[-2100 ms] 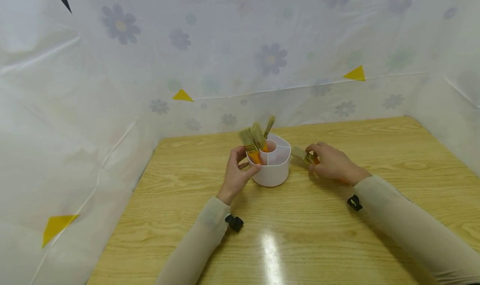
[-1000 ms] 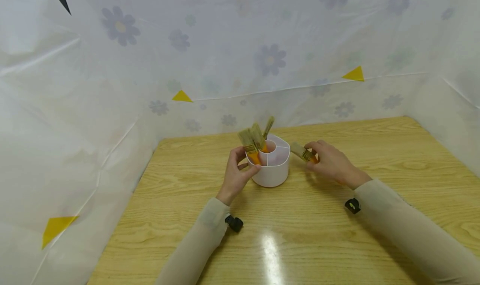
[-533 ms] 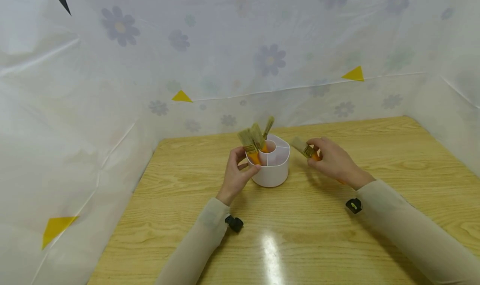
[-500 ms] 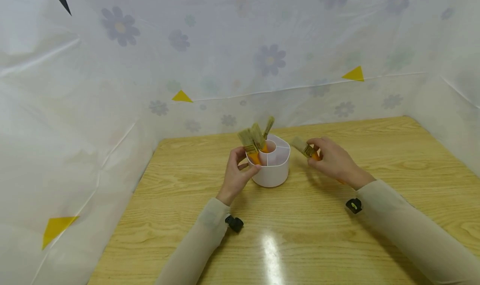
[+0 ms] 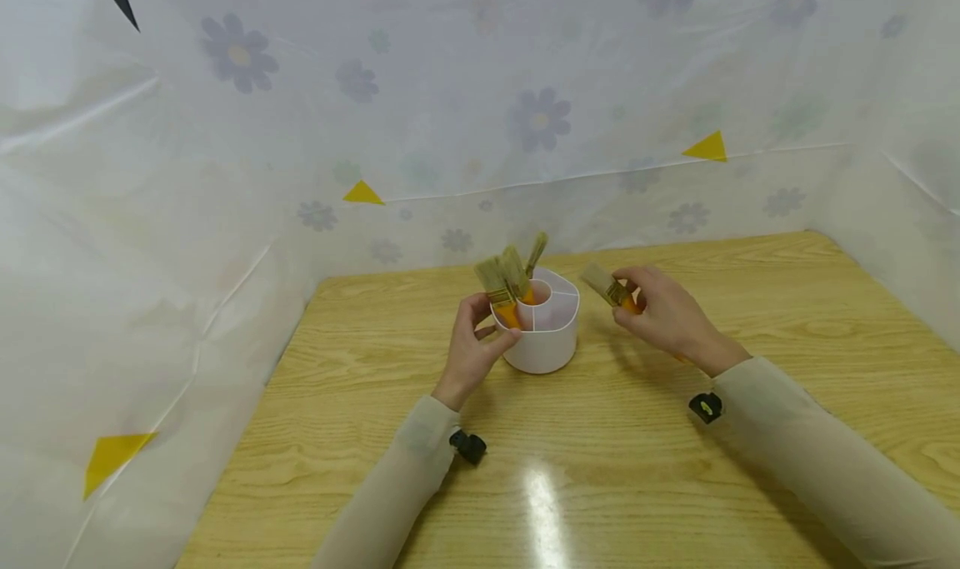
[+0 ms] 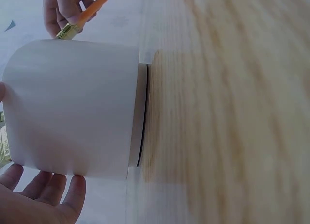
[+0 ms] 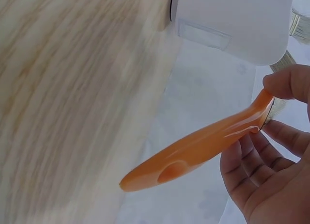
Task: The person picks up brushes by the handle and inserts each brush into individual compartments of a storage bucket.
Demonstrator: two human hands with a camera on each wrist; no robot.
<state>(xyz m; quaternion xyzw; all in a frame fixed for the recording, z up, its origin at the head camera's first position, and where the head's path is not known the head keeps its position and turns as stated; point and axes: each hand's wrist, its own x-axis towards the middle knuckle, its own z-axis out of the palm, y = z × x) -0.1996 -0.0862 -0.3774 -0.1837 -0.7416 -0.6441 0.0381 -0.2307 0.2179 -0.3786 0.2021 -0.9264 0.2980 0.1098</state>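
Observation:
A white compartment organizer (image 5: 543, 352) with a round middle cup stands on the wooden table. My left hand (image 5: 468, 352) holds it by its left side, thumb at the front rim and fingertips (image 6: 75, 190) against the wall. Three paintbrushes stick out of it bristles up: a wide front one (image 5: 491, 279), another (image 5: 514, 271) just behind, and a narrower one (image 5: 537, 254) at the back. To the right of the organizer, my right hand (image 5: 667, 315) pinches a further paintbrush (image 7: 193, 153) near its ferrule. Its bristles point up and left, its orange handle slanting down above the table.
The wooden table (image 5: 360, 469) stretches toward me and to both sides. Behind it and at the sides hang whitish plastic sheets with a flower print (image 5: 540, 119). Yellow triangles (image 5: 363, 192) mark the sheet. A black camera (image 5: 468, 446) is strapped to each wrist.
My right hand has risen a little with the paintbrush, whose bristles sit higher beside the organizer and tilt more upward. The left hand, organizer and standing brushes stay put.

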